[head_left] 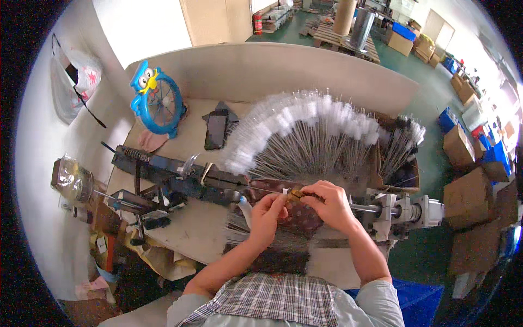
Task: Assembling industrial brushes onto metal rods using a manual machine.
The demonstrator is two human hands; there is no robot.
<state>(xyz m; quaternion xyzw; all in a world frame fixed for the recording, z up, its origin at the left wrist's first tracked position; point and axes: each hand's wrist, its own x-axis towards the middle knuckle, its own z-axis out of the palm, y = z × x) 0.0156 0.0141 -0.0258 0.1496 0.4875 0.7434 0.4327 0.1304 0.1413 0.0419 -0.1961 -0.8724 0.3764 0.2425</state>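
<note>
Over the middle of the bench, my left hand (267, 216) is closed in a pinch beside a tiny white piece (285, 191). What lies between its fingertips is too small to make out. A thin metal rod (265, 189) reaches toward these fingers from the black machine (210, 182) on the left. My right hand (331, 203) pinches a small brass-coloured piece (295, 195), close to the left fingertips. Beneath both hands lies a dark reddish-brown covering (304, 215). Just beyond them, a wide fan of wire-stemmed brushes (305, 147) with white bristle tips spreads out.
A chuck-like metal machine part (406, 211) with a shaft stands right of my right hand. A box of more brushes (400, 177) sits at the right. Farther back lie a phone (216, 129) and a blue duck-shaped fan (158, 103). A low partition (239, 68) edges the bench.
</note>
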